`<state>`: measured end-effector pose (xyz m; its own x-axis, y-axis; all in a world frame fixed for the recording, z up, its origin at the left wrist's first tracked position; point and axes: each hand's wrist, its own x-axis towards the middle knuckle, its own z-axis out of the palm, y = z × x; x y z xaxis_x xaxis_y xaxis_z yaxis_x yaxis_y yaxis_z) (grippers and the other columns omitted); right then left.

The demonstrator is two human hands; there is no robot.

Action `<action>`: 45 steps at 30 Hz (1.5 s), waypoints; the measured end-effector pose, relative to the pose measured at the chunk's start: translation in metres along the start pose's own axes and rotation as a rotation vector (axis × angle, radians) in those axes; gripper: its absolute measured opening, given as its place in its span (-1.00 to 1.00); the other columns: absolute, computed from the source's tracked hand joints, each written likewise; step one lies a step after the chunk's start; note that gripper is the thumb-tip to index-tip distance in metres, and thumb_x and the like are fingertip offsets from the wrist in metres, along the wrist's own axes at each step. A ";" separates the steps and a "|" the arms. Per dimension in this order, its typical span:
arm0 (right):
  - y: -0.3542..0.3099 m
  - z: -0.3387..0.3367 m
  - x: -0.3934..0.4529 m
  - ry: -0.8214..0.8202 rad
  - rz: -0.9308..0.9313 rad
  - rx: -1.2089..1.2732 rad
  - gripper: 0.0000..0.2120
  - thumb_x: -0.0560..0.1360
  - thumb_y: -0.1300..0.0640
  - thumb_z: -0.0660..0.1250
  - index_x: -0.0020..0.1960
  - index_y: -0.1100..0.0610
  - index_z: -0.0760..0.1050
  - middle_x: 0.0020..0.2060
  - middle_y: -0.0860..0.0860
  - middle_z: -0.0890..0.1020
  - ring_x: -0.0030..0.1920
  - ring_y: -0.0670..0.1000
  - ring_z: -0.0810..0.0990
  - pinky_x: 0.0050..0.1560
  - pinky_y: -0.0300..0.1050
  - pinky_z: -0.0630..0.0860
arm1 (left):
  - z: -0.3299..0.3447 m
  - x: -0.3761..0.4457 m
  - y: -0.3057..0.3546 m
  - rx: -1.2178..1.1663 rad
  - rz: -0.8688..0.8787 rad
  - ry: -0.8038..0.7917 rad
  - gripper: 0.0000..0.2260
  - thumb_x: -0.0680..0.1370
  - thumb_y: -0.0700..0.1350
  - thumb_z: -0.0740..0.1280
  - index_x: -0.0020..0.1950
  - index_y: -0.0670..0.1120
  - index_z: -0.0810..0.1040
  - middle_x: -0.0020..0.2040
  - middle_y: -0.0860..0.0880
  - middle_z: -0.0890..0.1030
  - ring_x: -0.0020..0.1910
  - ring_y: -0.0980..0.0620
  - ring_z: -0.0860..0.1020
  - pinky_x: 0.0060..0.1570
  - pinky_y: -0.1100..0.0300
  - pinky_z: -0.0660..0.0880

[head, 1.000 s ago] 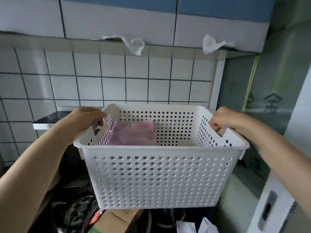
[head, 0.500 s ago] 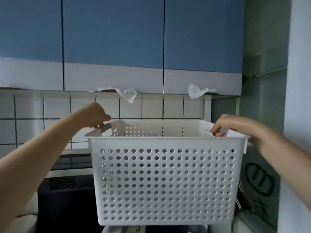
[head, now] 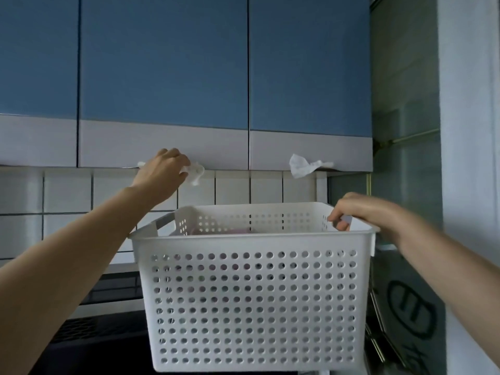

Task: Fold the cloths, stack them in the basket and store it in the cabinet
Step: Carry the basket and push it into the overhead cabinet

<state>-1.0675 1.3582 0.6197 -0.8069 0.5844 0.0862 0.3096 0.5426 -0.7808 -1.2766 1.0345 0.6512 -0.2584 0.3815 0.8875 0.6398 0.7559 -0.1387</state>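
Ahead of me the wall of white square tiles with dark grout [head: 270,185] runs below the cupboards. A crumpled white paper scrap [head: 303,166] hangs above the tiles on the right. Low on my left sits a black appliance with a vented top [head: 89,331], and to my right stands a grey-green panel bearing a black painted mark [head: 411,307].

Your basket [head: 254,307] is matt white perforated plastic; the cabinet doors [head: 165,60] above you look smooth, semi-matt blue; the wall tiles [head: 232,186] are glossy glazed white; crumpled paper scrap [head: 300,167] looks soft.
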 end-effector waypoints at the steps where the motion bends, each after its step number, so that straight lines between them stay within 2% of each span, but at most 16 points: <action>1: -0.002 0.000 0.003 0.009 0.002 0.006 -0.87 0.50 0.29 0.29 0.02 0.33 0.47 -0.52 0.10 0.55 -0.60 -0.03 0.47 -0.52 -0.28 0.40 | 0.001 0.002 -0.001 -0.002 -0.007 -0.007 -0.77 0.55 -0.18 0.29 0.18 -0.17 0.57 0.13 -0.17 0.55 0.11 -0.17 0.45 0.03 -0.08 0.50; 6: -0.001 0.009 0.012 0.041 0.002 -0.006 -0.83 0.49 0.27 0.32 0.05 0.29 0.46 -0.53 0.09 0.59 -0.61 -0.04 0.51 -0.53 -0.27 0.45 | -0.004 0.008 0.000 -0.020 -0.048 -0.011 -0.79 0.52 -0.17 0.36 0.14 -0.17 0.60 0.04 -0.19 0.57 0.09 -0.17 0.46 0.02 -0.03 0.47; 9: 0.002 0.016 0.016 0.043 -0.002 -0.018 -0.87 0.48 0.27 0.33 0.01 0.28 0.47 -0.50 0.11 0.59 -0.57 -0.01 0.53 -0.45 -0.20 0.47 | -0.009 0.005 0.000 -0.088 -0.064 0.051 -0.83 0.51 -0.09 0.38 0.01 -0.16 0.60 -0.07 -0.16 0.55 0.03 -0.15 0.46 -0.06 0.00 0.44; 11: 0.000 0.020 0.019 0.044 -0.017 -0.017 -0.85 0.48 0.28 0.33 0.02 0.28 0.46 -0.44 0.14 0.59 -0.52 0.03 0.54 -0.42 -0.15 0.48 | -0.016 -0.001 -0.001 -0.126 -0.047 0.090 -0.79 0.49 -0.01 0.41 -0.08 -0.16 0.57 -0.16 -0.12 0.52 -0.04 -0.13 0.44 -0.13 0.03 0.43; 15: -0.006 0.031 0.023 0.039 -0.056 -0.015 -0.81 0.47 0.29 0.33 0.05 0.27 0.41 -0.37 0.17 0.57 -0.46 0.06 0.53 -0.39 -0.12 0.48 | -0.038 -0.027 -0.003 -0.178 -0.003 0.294 -0.79 0.41 -0.10 0.49 -0.14 -0.20 0.55 -0.20 -0.12 0.47 -0.12 -0.15 0.44 -0.19 0.09 0.39; 19: -0.011 0.046 0.027 0.034 -0.091 -0.046 -0.84 0.46 0.26 0.35 -0.01 0.30 0.46 -0.31 0.20 0.59 -0.37 0.10 0.56 -0.30 -0.07 0.49 | -0.053 -0.051 -0.010 -0.273 -0.065 0.449 -0.81 0.39 -0.18 0.51 -0.14 -0.22 0.54 -0.15 -0.13 0.48 -0.16 -0.11 0.48 -0.17 0.14 0.38; 22: -0.019 0.056 0.028 0.033 -0.120 -0.054 -0.87 0.45 0.24 0.37 -0.09 0.31 0.48 -0.42 0.17 0.60 -0.42 0.09 0.57 -0.31 -0.11 0.51 | -0.062 -0.065 -0.014 -0.271 -0.117 0.553 -0.82 0.40 -0.17 0.48 -0.13 -0.19 0.52 -0.15 -0.08 0.52 -0.14 -0.05 0.46 -0.01 0.09 0.27; 25: -0.026 0.061 0.026 0.023 -0.133 -0.041 -0.82 0.43 0.23 0.39 -0.05 0.33 0.50 -0.35 0.22 0.62 -0.37 0.13 0.60 -0.25 -0.04 0.55 | -0.066 -0.078 -0.012 -0.284 -0.211 0.664 -0.77 0.39 -0.13 0.48 -0.08 -0.17 0.50 -0.15 -0.02 0.52 -0.15 0.18 0.31 0.03 0.01 0.21; 29: -0.031 0.064 0.024 0.023 -0.147 -0.017 -0.83 0.45 0.26 0.38 -0.04 0.34 0.47 -0.24 0.29 0.65 -0.26 0.20 0.64 -0.09 0.10 0.59 | -0.073 -0.087 -0.016 -0.314 -0.317 0.778 -0.71 0.39 -0.11 0.48 -0.01 -0.15 0.46 -0.15 0.18 0.38 -0.16 0.28 0.17 -0.03 -0.20 0.32; 30: -0.033 0.067 0.024 0.017 -0.150 -0.015 -0.83 0.45 0.26 0.38 -0.04 0.33 0.47 -0.22 0.30 0.65 -0.24 0.22 0.65 -0.07 0.12 0.59 | -0.075 -0.090 -0.018 -0.325 -0.346 0.804 -0.71 0.39 -0.12 0.48 0.01 -0.13 0.45 -0.14 0.18 0.37 -0.14 0.27 0.17 -0.04 -0.20 0.33; 34: -0.041 0.077 0.020 0.003 -0.149 -0.009 -0.84 0.47 0.27 0.36 -0.03 0.33 0.46 -0.21 0.30 0.65 -0.25 0.21 0.66 -0.11 0.10 0.61 | -0.078 -0.103 -0.025 -0.440 -0.524 0.877 -0.71 0.46 -0.13 0.40 0.13 -0.11 0.43 -0.02 0.08 0.42 -0.02 0.03 0.22 -0.01 -0.02 0.31; 38: -0.054 0.090 0.018 -0.008 -0.157 -0.019 -0.78 0.47 0.28 0.36 0.05 0.33 0.42 -0.22 0.29 0.65 -0.31 0.17 0.63 -0.31 -0.05 0.58 | -0.088 -0.116 -0.038 -0.618 -0.609 0.927 -0.74 0.52 -0.10 0.34 0.18 -0.04 0.40 0.06 0.01 0.51 0.08 -0.07 0.41 0.07 0.04 0.42; 41: -0.061 0.097 0.017 -0.021 -0.165 -0.021 -0.79 0.47 0.26 0.35 0.05 0.33 0.42 -0.20 0.31 0.66 -0.31 0.17 0.63 -0.28 -0.04 0.56 | -0.098 -0.123 -0.054 -0.720 -0.592 0.962 -0.77 0.56 -0.06 0.29 0.16 -0.09 0.38 0.07 -0.05 0.54 0.05 0.03 0.51 0.13 -0.02 0.51; 45: -0.071 0.104 0.014 -0.030 -0.174 -0.027 -0.81 0.45 0.26 0.37 -0.01 0.33 0.45 -0.25 0.31 0.66 -0.29 0.21 0.64 -0.18 0.07 0.59 | -0.108 -0.132 -0.074 -0.720 -0.610 0.922 -0.77 0.57 -0.07 0.27 0.17 -0.14 0.37 0.07 -0.05 0.53 -0.01 0.09 0.50 0.12 -0.06 0.51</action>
<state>-1.1527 1.2649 0.6126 -0.8642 0.4618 0.2000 0.1767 0.6505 -0.7386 -1.2113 0.8708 0.5922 -0.2393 -0.6341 0.7353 0.9102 0.1170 0.3972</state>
